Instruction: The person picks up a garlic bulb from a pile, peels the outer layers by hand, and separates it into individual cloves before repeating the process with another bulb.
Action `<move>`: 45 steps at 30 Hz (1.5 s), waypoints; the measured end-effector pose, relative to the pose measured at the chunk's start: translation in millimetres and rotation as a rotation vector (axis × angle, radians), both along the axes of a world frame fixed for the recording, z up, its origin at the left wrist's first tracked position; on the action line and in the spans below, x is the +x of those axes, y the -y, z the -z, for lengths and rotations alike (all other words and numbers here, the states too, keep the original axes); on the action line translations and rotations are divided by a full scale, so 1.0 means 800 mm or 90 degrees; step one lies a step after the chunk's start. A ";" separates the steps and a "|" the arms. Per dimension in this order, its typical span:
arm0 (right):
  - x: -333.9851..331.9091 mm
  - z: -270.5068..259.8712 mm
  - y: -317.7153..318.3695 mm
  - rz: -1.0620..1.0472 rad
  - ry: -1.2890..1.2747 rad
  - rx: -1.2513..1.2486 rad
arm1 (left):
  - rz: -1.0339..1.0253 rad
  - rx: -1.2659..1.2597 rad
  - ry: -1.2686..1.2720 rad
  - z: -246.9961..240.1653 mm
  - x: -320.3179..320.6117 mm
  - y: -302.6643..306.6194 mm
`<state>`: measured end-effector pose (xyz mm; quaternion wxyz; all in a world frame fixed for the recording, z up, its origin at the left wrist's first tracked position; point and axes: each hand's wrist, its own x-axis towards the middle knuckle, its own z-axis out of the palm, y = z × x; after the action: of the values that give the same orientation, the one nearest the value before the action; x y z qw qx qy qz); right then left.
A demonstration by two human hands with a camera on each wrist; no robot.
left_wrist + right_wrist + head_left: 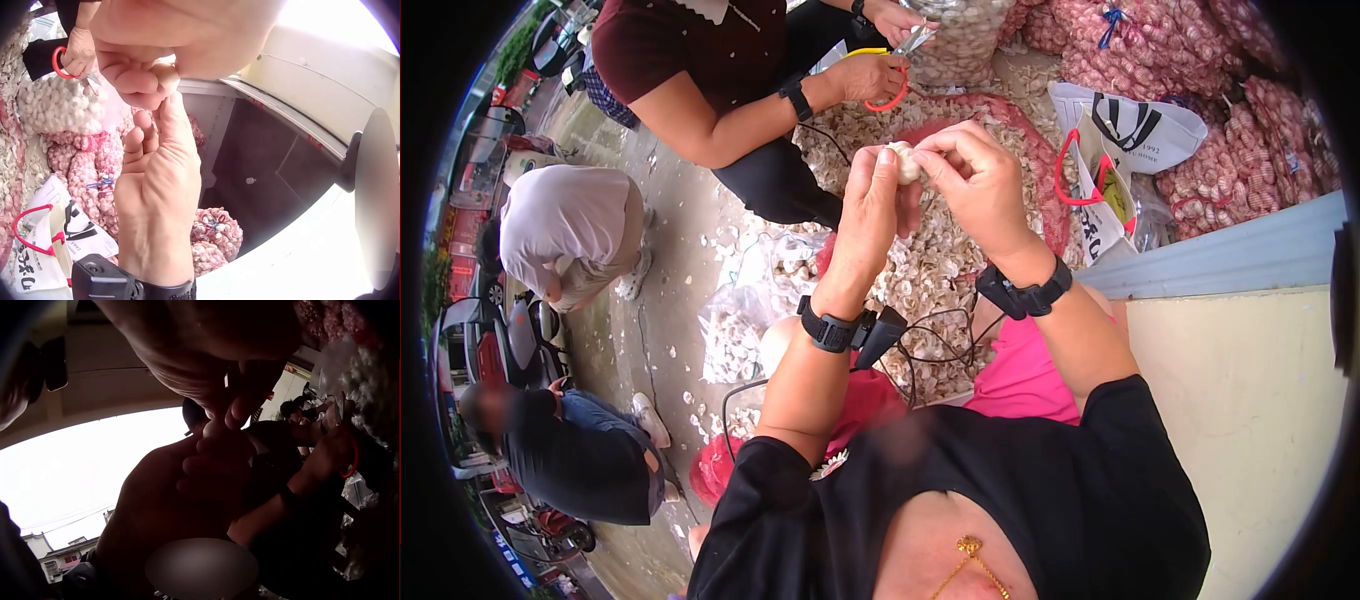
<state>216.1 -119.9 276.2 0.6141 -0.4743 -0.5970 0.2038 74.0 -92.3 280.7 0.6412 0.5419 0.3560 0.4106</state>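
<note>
In the head view, a whitish garlic bulb [908, 165] is held up between the two hands, over the pile of garlic skins. My left hand [870, 210] grips it from the left, thumb lying along its side. From the right, my right hand [985, 185] pinches its edge between thumb and index finger. The left wrist view has my left hand [181, 40] large at the top, with the right fingertips meeting it and the fingers covering most of the bulb. Both hands look dark in the right wrist view, and their fingertips meet there too.
Loose garlic skins [930, 290] spread over the ground below. Across from me a person holds red-handled scissors [887, 98]. Net sacks of garlic [1140, 50] and a white bag [1140, 130] stand at the upper right, beside a pale ledge [1230, 245]. Cables hang from the wrist cameras.
</note>
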 end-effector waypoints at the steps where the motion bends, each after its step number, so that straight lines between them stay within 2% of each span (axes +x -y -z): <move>1: -0.002 -0.004 0.001 0.078 0.142 0.064 | -0.004 0.000 -0.002 0.000 0.001 0.001; 2: -0.004 -0.006 0.003 0.155 0.284 0.128 | -0.008 0.000 -0.004 0.000 0.001 0.002; 3: -0.005 -0.006 0.003 0.155 0.284 0.129 | -0.008 0.000 -0.004 0.001 0.000 0.000; 5: -0.011 -0.009 0.005 0.066 0.215 0.117 | 0.041 -0.130 0.124 -0.001 -0.003 -0.006; 6: -0.017 -0.012 0.008 0.009 0.032 0.097 | 0.050 -0.200 0.177 -0.003 -0.005 -0.008; 7: -0.012 -0.010 0.007 0.008 0.033 0.097 | 0.049 -0.200 0.178 -0.002 -0.009 -0.014; 9: 0.004 -0.004 0.005 -0.057 -0.115 -0.096 | 0.126 -0.314 0.305 0.000 -0.017 -0.026; 10: 0.004 -0.011 0.008 -0.037 -0.143 -0.151 | 0.134 -0.342 0.307 0.000 -0.018 -0.027; 13: -0.011 -0.021 0.006 -0.021 -0.152 -0.111 | 0.207 -0.358 0.347 0.008 -0.019 -0.030; 14: -0.009 -0.013 0.000 -0.003 -0.053 -0.038 | 0.208 -0.357 0.347 0.007 -0.018 -0.029; 16: -0.013 -0.013 0.001 -0.004 -0.027 -0.029 | 0.230 -0.375 0.367 0.004 -0.017 -0.025; 19: -0.018 -0.010 0.002 -0.016 -0.031 -0.032 | 0.175 -0.322 0.284 -0.002 -0.017 -0.021; 21: -0.018 -0.010 0.000 0.063 0.142 0.065 | 0.161 -0.330 0.249 -0.010 -0.017 -0.020; 22: -0.019 -0.009 0.000 0.063 0.142 0.066 | 0.148 -0.338 0.213 -0.013 -0.017 -0.021; 28: -0.027 -0.010 -0.002 0.087 0.161 0.035 | 0.231 -0.386 0.325 0.012 -0.026 -0.033; 30: -0.029 -0.004 -0.004 0.064 0.038 -0.003 | 0.259 -0.391 0.361 0.019 -0.029 -0.037; 31: -0.029 -0.005 -0.004 0.063 0.038 -0.003 | 0.237 -0.404 0.370 0.016 -0.028 -0.036; 33: -0.028 -0.008 -0.003 -0.039 -0.033 -0.046 | 0.214 -0.416 0.379 0.011 -0.023 -0.032; 35: -0.028 -0.011 -0.003 -0.056 -0.024 -0.080 | 0.023 -0.434 0.267 0.001 -0.016 -0.026; 37: -0.026 -0.016 -0.001 -0.073 -0.018 -0.119 | 0.044 -0.407 0.243 0.003 -0.021 -0.026; 39: -0.020 -0.028 0.001 -0.187 -0.188 -0.231 | 0.078 -0.364 0.212 -0.004 -0.022 -0.025; 43: -0.019 -0.025 0.001 -0.190 -0.219 -0.267 | 0.052 -0.344 0.157 -0.005 -0.020 -0.023; 45: -0.016 -0.028 0.002 -0.156 -0.162 -0.261 | 0.177 -0.363 0.219 0.007 -0.022 -0.029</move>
<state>203.3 -121.3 298.6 0.5460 -0.4834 -0.5144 0.4513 56.2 -68.7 275.3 0.8668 0.3072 0.2662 0.2888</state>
